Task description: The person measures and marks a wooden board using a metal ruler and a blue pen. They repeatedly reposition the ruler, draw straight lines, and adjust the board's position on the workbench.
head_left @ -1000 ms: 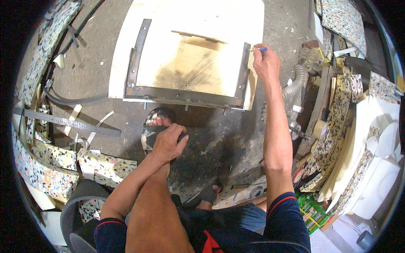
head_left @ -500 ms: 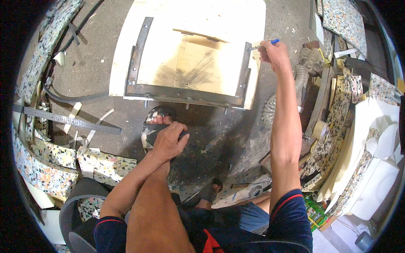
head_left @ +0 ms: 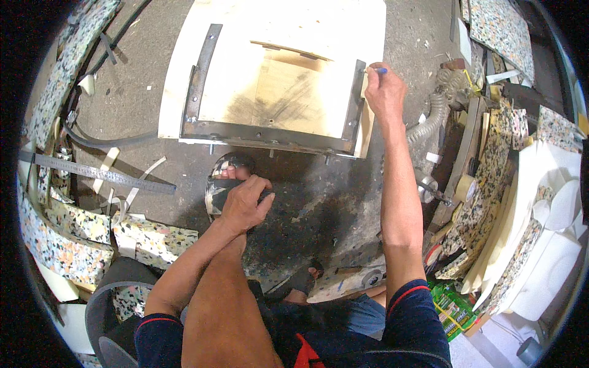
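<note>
A pen with a blue end (head_left: 381,70) is gripped in my right hand (head_left: 385,95), its fingers closed around it. That hand is at the right arm of a dark metal frame (head_left: 354,110), over the edge of a pale wooden panel (head_left: 233,80). The frame lies on the panel as a U shape, with bolts sticking out below its near bar. My left hand (head_left: 245,202) is curled in front of my sandalled foot (head_left: 228,168), over my lower leg. Something dark shows between its thumb and forefinger; I cannot make out what it is.
Speckled foam pieces (head_left: 156,240) and a steel ruler (head_left: 104,173) lie at the left. A ribbed hose (head_left: 429,122) runs along the floor at right, beside a tape roll (head_left: 465,188) and stacked foam sheets (head_left: 512,202). A black cable (head_left: 110,144) reaches the panel's left side.
My right hand and forearm have shifted left, bringing the pen in over the frame's right arm and the panel's edge. The left hand has stayed put.
</note>
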A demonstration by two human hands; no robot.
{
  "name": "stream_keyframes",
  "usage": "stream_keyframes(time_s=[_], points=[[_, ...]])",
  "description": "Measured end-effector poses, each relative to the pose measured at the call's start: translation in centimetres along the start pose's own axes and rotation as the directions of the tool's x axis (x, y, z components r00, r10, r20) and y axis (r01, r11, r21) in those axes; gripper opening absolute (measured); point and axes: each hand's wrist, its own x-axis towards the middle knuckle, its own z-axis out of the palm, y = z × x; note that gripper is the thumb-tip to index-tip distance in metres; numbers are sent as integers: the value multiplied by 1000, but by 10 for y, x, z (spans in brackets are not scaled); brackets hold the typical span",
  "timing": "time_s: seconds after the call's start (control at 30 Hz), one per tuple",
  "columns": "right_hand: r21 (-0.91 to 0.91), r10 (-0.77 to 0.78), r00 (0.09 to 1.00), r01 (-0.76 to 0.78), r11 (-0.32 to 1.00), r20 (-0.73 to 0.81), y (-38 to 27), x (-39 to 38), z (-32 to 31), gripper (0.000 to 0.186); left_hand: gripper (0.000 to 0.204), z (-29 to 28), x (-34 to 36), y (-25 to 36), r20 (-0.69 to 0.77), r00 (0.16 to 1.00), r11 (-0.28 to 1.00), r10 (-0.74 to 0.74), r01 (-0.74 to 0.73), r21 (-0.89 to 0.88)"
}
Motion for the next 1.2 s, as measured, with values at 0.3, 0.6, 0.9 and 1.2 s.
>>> stream_keyframes(time_s=[0.3,0.6,0.9,1.2], points=[[-361,79,976,-1,933,201,-17,52,-3,24,20,1,1,-2,-3,1000,1000,2,-2,7],[406,494,812,-583,703,310,23,38,-16,23,21,2,1,-1,21,1000,1000,-10,10,5],[-224,-21,986,58,973,165,-15,17,-1,20,22,1,-1,-2,15,1000,1000,-11,11,9],[-5,474,845,-489,873,248,10,64,-5,30,20,1,3,1,-1,999,999,-35,35,16]])
